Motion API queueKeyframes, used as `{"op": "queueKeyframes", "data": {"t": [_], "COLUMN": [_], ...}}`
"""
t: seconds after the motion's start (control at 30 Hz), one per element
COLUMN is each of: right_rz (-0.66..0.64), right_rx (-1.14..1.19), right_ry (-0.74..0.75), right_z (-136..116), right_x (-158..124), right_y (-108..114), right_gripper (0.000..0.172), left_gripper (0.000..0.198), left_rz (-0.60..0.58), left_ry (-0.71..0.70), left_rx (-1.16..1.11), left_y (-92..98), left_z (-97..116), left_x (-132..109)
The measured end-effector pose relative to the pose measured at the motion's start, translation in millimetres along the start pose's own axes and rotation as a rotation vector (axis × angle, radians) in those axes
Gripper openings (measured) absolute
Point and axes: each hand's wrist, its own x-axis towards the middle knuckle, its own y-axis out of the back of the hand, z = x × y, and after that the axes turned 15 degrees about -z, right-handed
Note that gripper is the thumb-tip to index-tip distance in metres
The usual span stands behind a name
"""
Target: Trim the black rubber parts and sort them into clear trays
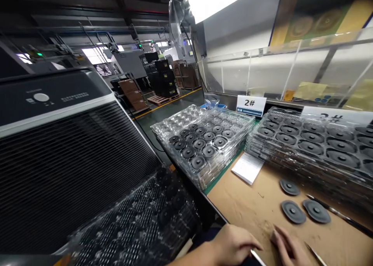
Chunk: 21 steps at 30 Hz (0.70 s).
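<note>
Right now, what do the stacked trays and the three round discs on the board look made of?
The stacked trays look like clear, glossy moulded plastic: light glints off their formed pockets. The round discs look like matte dark rubber or plastic, without metallic shine; the look leaves that open.

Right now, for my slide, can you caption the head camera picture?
Left hand and right hand rest at a brown bench near three black discs and stacked clear trays.

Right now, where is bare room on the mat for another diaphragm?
Bare mat lies between the stacked clear trays and the three diaphragms, above the left hand. It's crowded around the right hand, the diaphragms and the slim metal tool.
</note>
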Motion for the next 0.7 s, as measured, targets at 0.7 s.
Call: {"op": "queueKeyframes", "data": {"t": [0.7], "right_rz": [0.194], "right_rx": [-0.396], "right_ry": [0.127], "right_z": [-22.7], "right_x": [11.6], "right_y": [9.9], "right_gripper": [0.031], "left_gripper": [0.026], "left_rz": [0.080], "left_ry": [-0.118], "left_rx": [-0.101], "left_y": [-15.4], "left_z": [-49.7], "left_x": [29.0]}}
